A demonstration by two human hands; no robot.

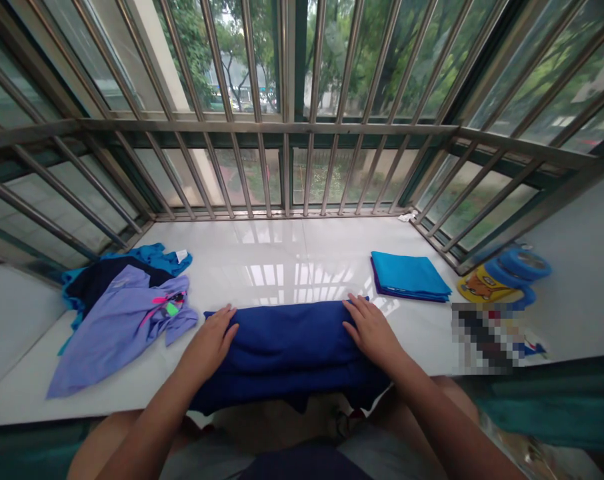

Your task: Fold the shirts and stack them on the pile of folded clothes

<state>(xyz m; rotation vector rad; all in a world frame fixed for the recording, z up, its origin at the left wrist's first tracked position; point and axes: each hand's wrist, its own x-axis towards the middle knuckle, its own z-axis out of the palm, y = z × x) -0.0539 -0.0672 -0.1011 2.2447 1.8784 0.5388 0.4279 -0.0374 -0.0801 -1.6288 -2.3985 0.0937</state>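
Note:
A dark blue cloth [289, 340], likely a garment, lies folded into a wide band along the front of the white ledge. Its lower part hangs over the front edge, toward my lap. On its left end rests my left hand [217, 340], with the fingers stretched forward and the thumb lying on the fabric. At the right end my right hand [372, 330] lies flat on the cloth, fingers spread near its far edge. Neither hand is closed around the fabric.
Left on the white ledge [292, 260] lies a loose pile with a lavender garment [112, 333] atop dark and blue clothes [157, 257]. To the right are a folded turquoise cloth [409, 275] and a blue-and-yellow bottle [502, 277]. Metal bars [267, 127] border the back.

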